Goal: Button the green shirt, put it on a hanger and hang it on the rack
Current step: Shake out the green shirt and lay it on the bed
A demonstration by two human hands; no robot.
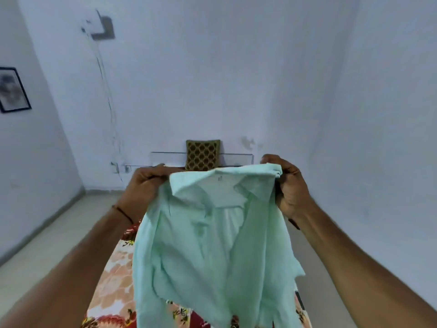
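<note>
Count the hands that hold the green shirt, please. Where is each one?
2. The left hand grips the green shirt at its top left edge, beside the collar. The right hand grips the top right edge. No other hand shows.

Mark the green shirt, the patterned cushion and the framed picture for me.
green shirt [212, 252]: head view, on the front panel below the collar.
patterned cushion [202, 154]: head view, middle of its honeycomb face.
framed picture [13, 91]: head view, centre of the print.
</note>
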